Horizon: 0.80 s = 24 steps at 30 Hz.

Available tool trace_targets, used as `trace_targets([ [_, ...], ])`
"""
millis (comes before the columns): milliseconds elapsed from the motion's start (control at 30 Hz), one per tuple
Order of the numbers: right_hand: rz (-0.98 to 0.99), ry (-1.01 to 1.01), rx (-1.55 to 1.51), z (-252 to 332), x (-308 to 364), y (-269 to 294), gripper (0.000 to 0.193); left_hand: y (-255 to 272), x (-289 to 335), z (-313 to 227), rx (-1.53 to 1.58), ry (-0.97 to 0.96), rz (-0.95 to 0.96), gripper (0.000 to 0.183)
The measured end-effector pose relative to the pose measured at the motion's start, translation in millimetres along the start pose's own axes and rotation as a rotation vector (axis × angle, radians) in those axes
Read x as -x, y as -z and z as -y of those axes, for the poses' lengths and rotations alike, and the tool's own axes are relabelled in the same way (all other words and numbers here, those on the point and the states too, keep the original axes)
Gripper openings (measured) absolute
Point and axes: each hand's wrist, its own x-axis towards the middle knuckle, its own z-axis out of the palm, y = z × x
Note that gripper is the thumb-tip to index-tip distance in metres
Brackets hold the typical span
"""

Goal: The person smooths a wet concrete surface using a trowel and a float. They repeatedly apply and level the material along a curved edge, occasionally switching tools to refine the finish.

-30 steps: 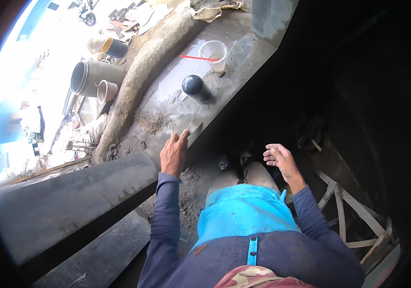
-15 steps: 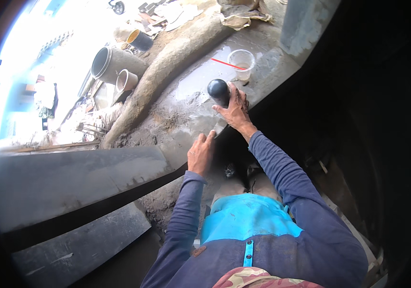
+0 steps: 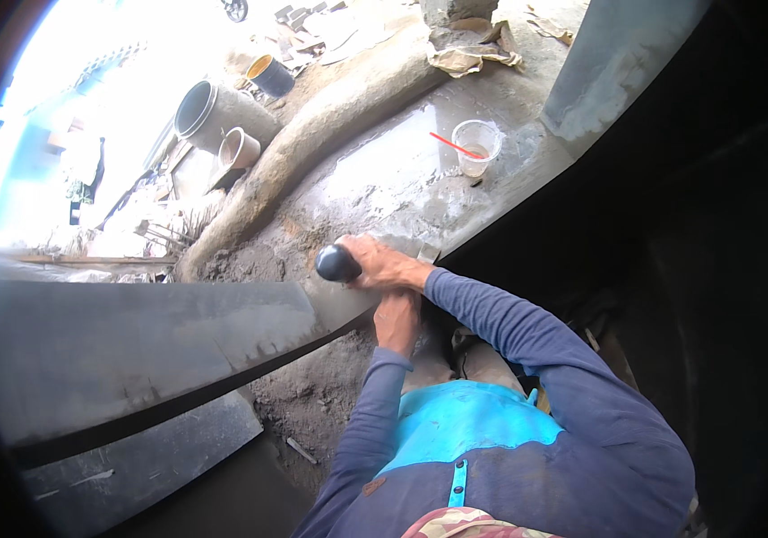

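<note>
My right hand is closed around a black round-ended tool, held over the grey mortar near the slab's edge; which kind of tool it is does not show. Just below it, my left hand reaches up to the same edge. Its fingers are hidden behind the right hand and wrist. Beside the right wrist, a small pale flat piece sits at the edge. Farther off on the wet cement surface stands a clear plastic cup with a red straw leaning in it.
A curved cement ridge borders the wet surface. Beyond it lie a large grey bucket, a smaller pale bucket and a dark can. Grey slabs lie at the left, another at the upper right.
My right hand has swung left and nearer with the black tool, away from the cup. It now covers my left hand's fingers, which were at the slab's edge. The view has shifted slightly.
</note>
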Motion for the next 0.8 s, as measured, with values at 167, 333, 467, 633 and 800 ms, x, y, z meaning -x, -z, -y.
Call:
trace_targets([
  [167,0.032,0.045,0.026,-16,-5,-1,0.081,-5,-2,-5,0.016,-0.001,-0.036,0.022],
  [333,-0.243,0.028,0.156,2,26,33,0.09,-34,-39,11,-0.102,-0.083,-0.177,0.027],
  [467,-0.483,-0.224,-0.165,27,140,113,0.079,25,-88,-40,-0.222,0.017,-0.014,0.034],
  [633,-0.582,-0.583,-0.235,3,281,117,0.065,28,-44,-47,-0.267,0.056,0.011,0.036],
  [800,-0.519,-0.625,-0.368,5,316,86,0.063,26,-94,-35,-0.296,0.046,-0.027,0.028],
])
